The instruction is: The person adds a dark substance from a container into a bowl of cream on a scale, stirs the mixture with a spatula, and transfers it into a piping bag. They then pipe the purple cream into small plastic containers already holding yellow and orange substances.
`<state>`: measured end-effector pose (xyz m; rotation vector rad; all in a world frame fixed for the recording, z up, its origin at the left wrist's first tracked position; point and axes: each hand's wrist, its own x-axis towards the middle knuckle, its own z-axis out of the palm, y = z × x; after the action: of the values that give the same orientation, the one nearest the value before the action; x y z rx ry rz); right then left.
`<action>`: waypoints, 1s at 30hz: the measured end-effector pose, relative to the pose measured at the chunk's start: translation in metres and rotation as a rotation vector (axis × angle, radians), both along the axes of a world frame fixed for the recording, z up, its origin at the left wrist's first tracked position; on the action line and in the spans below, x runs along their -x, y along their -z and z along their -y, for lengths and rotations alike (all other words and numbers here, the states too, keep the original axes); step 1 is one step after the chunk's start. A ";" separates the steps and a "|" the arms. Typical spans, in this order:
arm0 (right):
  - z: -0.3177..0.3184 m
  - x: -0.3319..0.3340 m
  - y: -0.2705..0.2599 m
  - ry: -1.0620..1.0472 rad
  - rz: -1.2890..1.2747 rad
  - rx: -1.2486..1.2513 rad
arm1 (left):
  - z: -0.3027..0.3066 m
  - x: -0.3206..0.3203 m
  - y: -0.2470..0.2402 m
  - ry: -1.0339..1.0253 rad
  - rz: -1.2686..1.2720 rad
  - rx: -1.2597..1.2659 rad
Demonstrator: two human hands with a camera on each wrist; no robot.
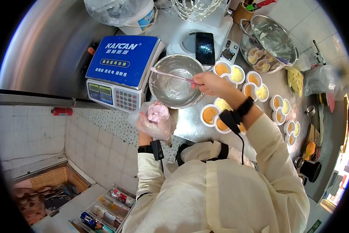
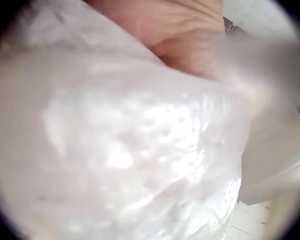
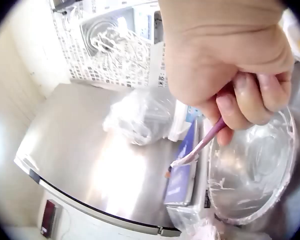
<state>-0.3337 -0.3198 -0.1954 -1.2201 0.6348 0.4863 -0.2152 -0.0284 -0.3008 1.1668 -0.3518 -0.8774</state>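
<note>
My right hand (image 1: 215, 84) grips the purple handle of a thin spatula (image 3: 210, 136), fingers curled round it. Pink cream coats the spatula's end, which reaches over the left rim of a steel mixing bowl (image 1: 176, 101). Streaks of cream smear the bowl's inside. Just below the bowl in the head view, my left hand (image 2: 182, 42) holds a clear plastic bag (image 1: 163, 133) with its mouth spread. A lump of pink cream (image 1: 158, 112) sits in that mouth. The bag covers most of the left fingers and fills the left wrist view.
A blue-topped digital scale (image 1: 122, 62) stands left of the bowl, a phone (image 1: 205, 48) behind it. Several white three-part cups (image 1: 209, 115) with orange and yellow fillings spread to the right. A large steel pot (image 1: 273, 37) stands at the back right, a white bucket (image 1: 137, 19) at the back left.
</note>
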 end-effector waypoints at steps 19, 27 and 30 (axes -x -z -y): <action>-0.076 0.093 -0.079 -0.058 0.957 1.470 | -0.018 0.036 -0.097 -0.263 -0.282 0.339; -0.051 0.095 -0.052 0.091 0.893 1.750 | -0.024 0.037 -0.143 -0.297 -0.111 0.426; -0.059 0.063 -0.023 0.078 0.779 1.764 | -0.018 0.036 -0.162 -0.263 0.006 0.449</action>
<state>-0.3967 -0.2608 -0.1726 -2.7685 0.3031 -0.8850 -0.2514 -0.0108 -0.1385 0.7763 -0.3677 -0.5285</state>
